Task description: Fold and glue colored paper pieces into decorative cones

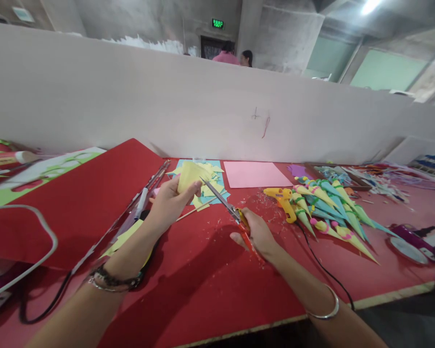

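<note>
The left hand (172, 200) has a closed grip on a piece of yellow paper (189, 178), its thumb across the lower right part and its fingers behind. The right hand (258, 233) is wrapped around the handles of the scissors (227, 204), its grip closed on them with the thumb side showing below; the blades point up and to the left, their tips at the right edge of the yellow paper. Whether they touch it is hard to tell. Both hands are above the red bench (206, 280). Just behind the yellow paper, a blue sheet (217, 166) lies under loose yellow scraps (207, 189), with a thin stick (194, 210) near its front edge. To the right of that, a pink sheet (257, 174) lies flat near the white partition (188, 106). A yellow glue gun (284, 200) lies right of the right hand, beside a heap of yellow and blue paper cones (324, 195), its black cord (321, 265) running toward the front edge. A large red sheet (94, 203) covers the left side, with a white marker (141, 202) between it and the left hand. Small bits of debris are scattered around the scissors.
</note>
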`<state>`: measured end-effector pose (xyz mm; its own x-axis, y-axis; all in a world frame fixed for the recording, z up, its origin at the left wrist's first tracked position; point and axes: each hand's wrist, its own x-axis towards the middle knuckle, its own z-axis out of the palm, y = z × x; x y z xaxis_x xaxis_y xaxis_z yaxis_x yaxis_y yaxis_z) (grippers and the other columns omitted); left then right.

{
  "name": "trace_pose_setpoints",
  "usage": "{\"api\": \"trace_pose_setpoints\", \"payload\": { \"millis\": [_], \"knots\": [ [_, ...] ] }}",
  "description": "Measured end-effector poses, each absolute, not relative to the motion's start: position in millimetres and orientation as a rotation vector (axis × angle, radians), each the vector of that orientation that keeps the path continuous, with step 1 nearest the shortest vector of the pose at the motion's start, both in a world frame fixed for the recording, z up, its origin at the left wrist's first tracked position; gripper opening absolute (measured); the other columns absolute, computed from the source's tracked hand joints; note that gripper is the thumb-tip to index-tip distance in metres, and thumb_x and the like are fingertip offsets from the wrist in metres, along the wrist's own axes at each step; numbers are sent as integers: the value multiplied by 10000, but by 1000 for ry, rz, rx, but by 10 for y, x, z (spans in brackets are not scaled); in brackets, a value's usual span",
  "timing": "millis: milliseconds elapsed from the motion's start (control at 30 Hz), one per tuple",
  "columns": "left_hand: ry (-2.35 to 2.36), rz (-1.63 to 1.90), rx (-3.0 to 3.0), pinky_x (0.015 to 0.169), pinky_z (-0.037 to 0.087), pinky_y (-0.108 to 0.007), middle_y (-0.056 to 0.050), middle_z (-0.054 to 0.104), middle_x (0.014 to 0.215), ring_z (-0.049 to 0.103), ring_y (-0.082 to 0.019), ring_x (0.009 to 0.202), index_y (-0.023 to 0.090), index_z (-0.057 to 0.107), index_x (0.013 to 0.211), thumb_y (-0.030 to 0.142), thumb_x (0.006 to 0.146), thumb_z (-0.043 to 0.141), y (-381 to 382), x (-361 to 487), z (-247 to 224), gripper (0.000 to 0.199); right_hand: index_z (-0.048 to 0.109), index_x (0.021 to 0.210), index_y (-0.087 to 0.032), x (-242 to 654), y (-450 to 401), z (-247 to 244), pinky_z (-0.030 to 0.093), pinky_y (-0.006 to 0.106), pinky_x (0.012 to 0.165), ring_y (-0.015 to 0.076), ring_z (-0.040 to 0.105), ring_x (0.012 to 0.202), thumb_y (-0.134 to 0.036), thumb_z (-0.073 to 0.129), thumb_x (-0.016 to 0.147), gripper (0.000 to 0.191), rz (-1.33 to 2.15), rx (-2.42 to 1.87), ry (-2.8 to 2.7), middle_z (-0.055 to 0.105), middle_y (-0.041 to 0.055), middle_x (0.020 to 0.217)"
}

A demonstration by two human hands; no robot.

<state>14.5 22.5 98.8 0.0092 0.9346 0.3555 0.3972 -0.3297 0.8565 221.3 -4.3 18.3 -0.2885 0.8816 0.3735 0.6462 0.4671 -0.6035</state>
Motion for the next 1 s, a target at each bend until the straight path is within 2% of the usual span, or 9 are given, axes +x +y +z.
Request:
{"api": "trace_pose_setpoints", "payload": {
  "millis": [267, 600, 833, 1000],
  "knots": [
    [1461, 1170, 1893, 383, 389, -189, -11, 498, 564, 464, -111, 508, 156, 574, 616, 488, 707, 496, 240, 122, 1007, 353, 412, 788, -196, 2219, -23, 149, 304, 248, 528, 140, 413, 567, -402, 537, 697, 258, 479, -1197, -2049, 459, -3, 666],
    [1462, 1132, 1896, 372, 381, -193, 14, 431, 510, 410, -93, 455, 161, 549, 584, 458, 696, 503, 229, 129, 1083, 321, 322, 679, -215, 2203, -47, 223, 228, 221, 480, 105, 346, 501, -418, 506, 704, 276, 576, -1159, -2033, 374, -42, 577],
    [1420, 1089, 1873, 342, 344, -175, 65, 302, 442, 311, -61, 382, 174, 523, 577, 437, 702, 519, 269, 114, 1094, 291, 299, 648, -214, 2213, -54, 189, 209, 212, 455, 86, 307, 475, -440, 504, 730, 316, 631, -1138, -2010, 343, -59, 537],
    [1413, 1133, 1823, 327, 351, -178, 50, 335, 429, 317, -60, 370, 171, 525, 515, 495, 720, 490, 287, 101, 1108, 385, 295, 632, -213, 2214, -45, 195, 200, 222, 458, 82, 285, 463, -482, 489, 732, 346, 657, -1128, -2000, 322, -62, 531]
  ]
}}
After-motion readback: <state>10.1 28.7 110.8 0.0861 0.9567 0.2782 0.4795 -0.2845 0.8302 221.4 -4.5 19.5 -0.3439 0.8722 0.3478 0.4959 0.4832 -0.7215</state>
